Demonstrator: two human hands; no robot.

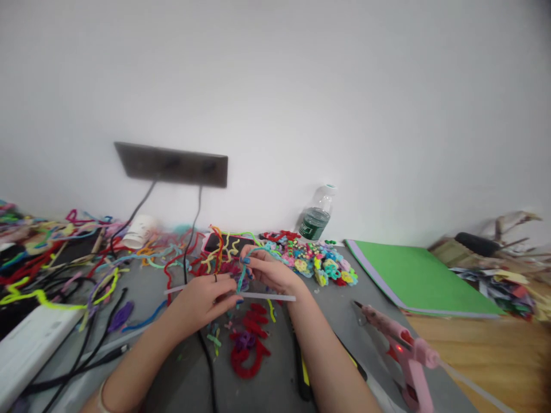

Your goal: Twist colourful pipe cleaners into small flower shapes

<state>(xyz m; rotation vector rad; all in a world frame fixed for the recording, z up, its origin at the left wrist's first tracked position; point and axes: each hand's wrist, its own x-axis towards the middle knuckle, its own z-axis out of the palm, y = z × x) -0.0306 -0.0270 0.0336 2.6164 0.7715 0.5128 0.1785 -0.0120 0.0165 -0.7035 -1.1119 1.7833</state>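
Observation:
A light blue pipe cleaner [242, 279], twisted and bent, runs between my two hands over the middle of the table. My left hand [209, 299] pinches its lower end between thumb and fingers. Higher up, my right hand [269, 269] has closed on the same pipe cleaner, its end curving over the fingers. A whitish glue stick [275, 296] passes behind or under both hands; whether it touches them I cannot tell. Below them lie a red pipe-cleaner shape [249, 361] and a small purple one [244, 340].
A pink glue gun [404, 344] with a lit red light lies at right, near a green sheet [417, 278]. Pipe-cleaner flowers [329, 264] and a water bottle [316, 215] stand behind. Cables, a paper cup [140, 231] and a white box [38, 344] fill the left.

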